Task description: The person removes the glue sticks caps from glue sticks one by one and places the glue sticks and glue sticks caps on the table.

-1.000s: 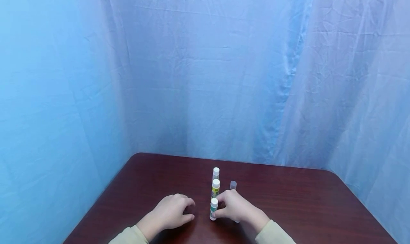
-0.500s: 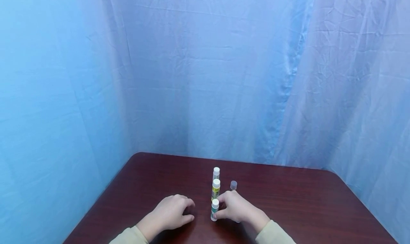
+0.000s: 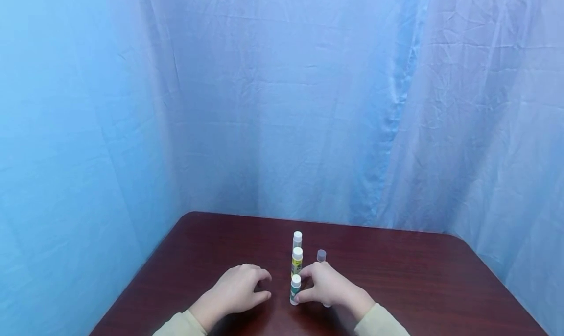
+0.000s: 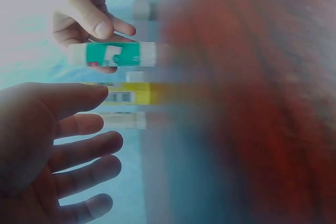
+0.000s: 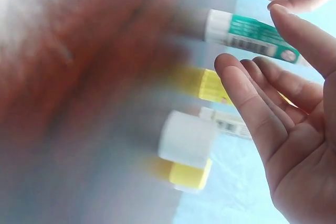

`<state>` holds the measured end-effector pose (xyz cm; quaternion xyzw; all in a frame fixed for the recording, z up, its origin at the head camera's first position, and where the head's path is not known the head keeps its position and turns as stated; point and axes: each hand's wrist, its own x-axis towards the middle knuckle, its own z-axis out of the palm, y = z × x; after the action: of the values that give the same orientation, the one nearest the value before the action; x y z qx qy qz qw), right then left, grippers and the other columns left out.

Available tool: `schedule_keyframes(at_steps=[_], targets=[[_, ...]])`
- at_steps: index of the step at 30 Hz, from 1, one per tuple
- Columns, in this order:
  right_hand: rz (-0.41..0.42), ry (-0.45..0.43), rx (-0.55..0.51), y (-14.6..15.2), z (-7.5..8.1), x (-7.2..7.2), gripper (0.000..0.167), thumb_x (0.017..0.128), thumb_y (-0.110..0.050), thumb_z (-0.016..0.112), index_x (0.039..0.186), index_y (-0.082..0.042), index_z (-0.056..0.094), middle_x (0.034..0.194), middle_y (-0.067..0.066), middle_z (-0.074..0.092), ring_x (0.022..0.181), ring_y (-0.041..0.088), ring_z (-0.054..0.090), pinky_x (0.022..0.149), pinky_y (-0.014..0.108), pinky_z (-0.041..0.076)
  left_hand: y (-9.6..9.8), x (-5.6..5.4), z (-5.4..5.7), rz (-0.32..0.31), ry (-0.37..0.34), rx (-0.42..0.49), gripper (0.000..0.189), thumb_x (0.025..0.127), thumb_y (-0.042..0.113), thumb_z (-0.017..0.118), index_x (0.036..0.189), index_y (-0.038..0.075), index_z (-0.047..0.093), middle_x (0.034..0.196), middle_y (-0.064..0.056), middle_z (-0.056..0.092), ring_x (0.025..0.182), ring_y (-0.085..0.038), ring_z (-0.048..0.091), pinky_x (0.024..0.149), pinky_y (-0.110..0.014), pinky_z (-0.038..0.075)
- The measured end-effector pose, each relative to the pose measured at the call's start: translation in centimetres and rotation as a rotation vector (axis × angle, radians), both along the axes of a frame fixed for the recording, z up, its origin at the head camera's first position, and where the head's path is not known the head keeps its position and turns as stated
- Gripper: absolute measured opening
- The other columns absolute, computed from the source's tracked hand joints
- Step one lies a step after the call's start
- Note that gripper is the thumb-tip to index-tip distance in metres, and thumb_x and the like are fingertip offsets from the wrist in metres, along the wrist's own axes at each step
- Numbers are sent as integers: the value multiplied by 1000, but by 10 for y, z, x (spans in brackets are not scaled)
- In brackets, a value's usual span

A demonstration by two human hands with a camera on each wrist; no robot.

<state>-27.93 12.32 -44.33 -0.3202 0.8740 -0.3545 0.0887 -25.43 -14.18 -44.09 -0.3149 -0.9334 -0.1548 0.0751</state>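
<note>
Three glue sticks stand upright in a row on the table: a green-labelled one (image 3: 295, 291) in front, a yellow one (image 3: 297, 263) behind it, and a white-capped one (image 3: 297, 238) at the back. My right hand (image 3: 328, 287) is around the green stick, thumb on the near side and fingers beyond. In the right wrist view, the fingers of the right hand (image 5: 299, 114) look loosely bent, with a gap between thumb and forefinger. To the left of the row, my left hand (image 3: 238, 291) holds nothing; its fingers (image 4: 86, 150) are spread and relaxed.
Behind my right hand stands a grey translucent cap (image 3: 321, 255), its lower part hidden. A white cylinder end (image 5: 186, 139) and a yellow piece (image 5: 189, 174) show beside the right hand. The dark red table (image 3: 396, 272) meets blue curtains (image 3: 282, 106).
The green glue stick has shifted very slightly right and toward me. My left hand has moved a little to the right. The right hand stays nearly in place.
</note>
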Motion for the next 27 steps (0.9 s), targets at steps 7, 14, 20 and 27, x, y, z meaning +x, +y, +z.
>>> schedule_keyframes(at_steps=[7,14,20,27], targets=[[8,113,-20,12,20,1,29,84,-23,85,108,-10,74,85,-13,69,80,4,66,73,26,56,-1,0,19,-16,124,109,23,88,33,79,106,19,76,90,11,69,81,-7,65,72,-32,55],[-56,351,-76,27,37,8,28,92,-32,78,115,-18,72,94,-12,67,85,5,63,74,30,55,2,3,35,-45,394,261,26,86,33,82,107,19,75,98,10,70,90,-9,65,80,-33,55],[-133,589,-159,41,47,15,42,92,-28,78,131,-23,64,109,-17,63,96,5,62,74,29,54,3,2,44,-109,551,414,28,84,24,83,109,15,74,105,6,69,97,-12,62,83,-33,53],[-239,694,-148,64,54,15,49,100,-23,68,146,-19,53,140,-5,56,129,18,53,100,40,47,2,-7,44,-70,597,482,38,88,25,79,122,11,70,119,0,67,112,-20,60,94,-41,50]])
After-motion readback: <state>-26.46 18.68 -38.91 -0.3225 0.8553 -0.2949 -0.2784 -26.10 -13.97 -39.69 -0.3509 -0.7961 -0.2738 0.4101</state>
